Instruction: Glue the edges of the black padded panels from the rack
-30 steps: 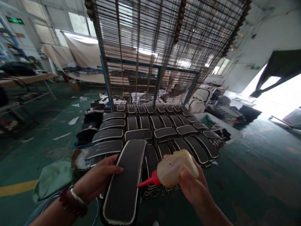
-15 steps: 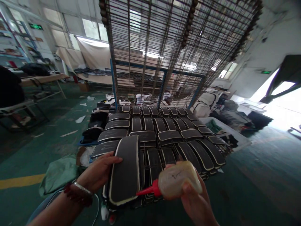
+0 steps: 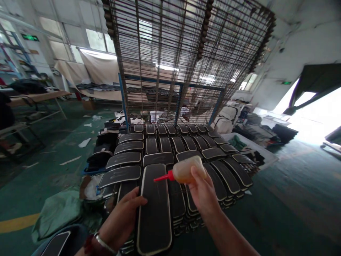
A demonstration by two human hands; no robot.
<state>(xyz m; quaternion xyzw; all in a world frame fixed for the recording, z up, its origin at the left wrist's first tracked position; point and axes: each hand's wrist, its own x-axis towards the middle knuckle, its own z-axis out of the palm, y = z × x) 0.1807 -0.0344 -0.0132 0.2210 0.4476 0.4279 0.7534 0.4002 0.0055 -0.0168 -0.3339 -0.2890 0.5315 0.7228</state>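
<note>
My left hand (image 3: 130, 210) grips the left edge of a long dark panel (image 3: 155, 217) with rounded corners and a pale border line, its thumb lying on the face. In my right hand (image 3: 200, 188) is a translucent squeeze bottle (image 3: 188, 170) with a red nozzle, holding yellowish liquid. The bottle lies nearly level, and its tip points left over the upper part of the panel. Faint streaks show on the panel's face below the tip. Whether the tip touches the surface I cannot tell. Beyond the hands, many similar panels (image 3: 158, 159) lie in rows on a rack.
A tall wire-mesh rack section (image 3: 170, 46) rises tilted behind the panels. At left are a green bag (image 3: 58, 209), stacked dark pieces (image 3: 102, 149) and a work table (image 3: 39, 96) beside a partly visible person. A white bin (image 3: 262, 154) stands at right.
The squeeze bottle has moved up and left, from the panel's lower right edge to over its upper face. The panel sits lower and further right in view, still held by my left hand.
</note>
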